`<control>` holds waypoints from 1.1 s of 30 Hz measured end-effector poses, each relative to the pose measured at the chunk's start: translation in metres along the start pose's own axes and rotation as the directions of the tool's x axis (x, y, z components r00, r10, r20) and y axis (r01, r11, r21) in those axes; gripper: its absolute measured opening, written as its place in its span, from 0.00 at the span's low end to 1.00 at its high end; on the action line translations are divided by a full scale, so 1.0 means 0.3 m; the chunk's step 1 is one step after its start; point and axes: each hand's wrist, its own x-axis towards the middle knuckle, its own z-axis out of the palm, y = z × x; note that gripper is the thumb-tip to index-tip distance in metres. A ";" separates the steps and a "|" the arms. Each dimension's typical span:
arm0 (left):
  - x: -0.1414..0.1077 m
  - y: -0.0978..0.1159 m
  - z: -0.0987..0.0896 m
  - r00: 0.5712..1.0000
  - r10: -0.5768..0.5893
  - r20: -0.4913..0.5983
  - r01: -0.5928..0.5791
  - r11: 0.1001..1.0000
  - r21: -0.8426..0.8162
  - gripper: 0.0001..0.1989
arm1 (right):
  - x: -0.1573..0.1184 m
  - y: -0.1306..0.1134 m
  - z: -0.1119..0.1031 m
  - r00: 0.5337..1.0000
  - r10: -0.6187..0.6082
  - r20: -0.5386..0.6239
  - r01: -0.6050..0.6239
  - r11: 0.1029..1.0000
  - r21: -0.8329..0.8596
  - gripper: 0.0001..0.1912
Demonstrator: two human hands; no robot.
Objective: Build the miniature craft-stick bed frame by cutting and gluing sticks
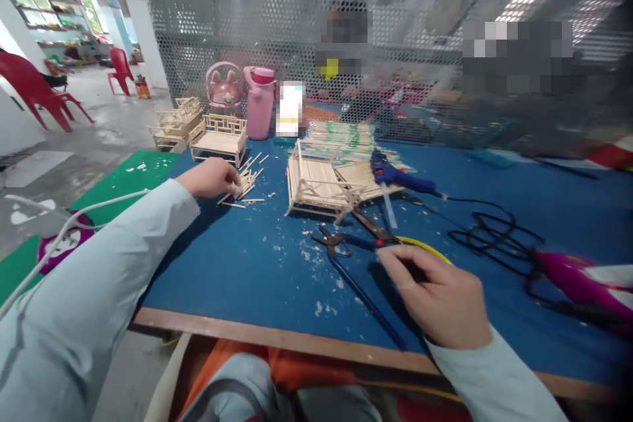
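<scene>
At the left of the table my left hand has its fingertips pinched together at the edge of a loose pile of thin wooden sticks. Whether a stick is between those fingers is hidden. My right hand is curled, thumb and forefinger together, over the table's right front. Its fingers hide what they hold, if anything. Just beyond the fingertips are dark-jawed pliers with a yellow handle. Blue-handled pliers lie spread to the left of that hand. Between the hands and further back stands a miniature wooden bench.
Behind the bench, a blue glue gun rests near bundled sticks; its cord coils rightward. More miniature furniture stands back left, beside a pink bottle and a pink fan. A perforated metal screen borders the table's back.
</scene>
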 end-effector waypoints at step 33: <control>-0.026 0.116 0.107 0.996 0.052 -0.075 -0.048 0.997 0.060 0.08 | -0.091 -0.141 -0.061 0.937 -0.090 0.337 0.172 0.960 -0.222 0.09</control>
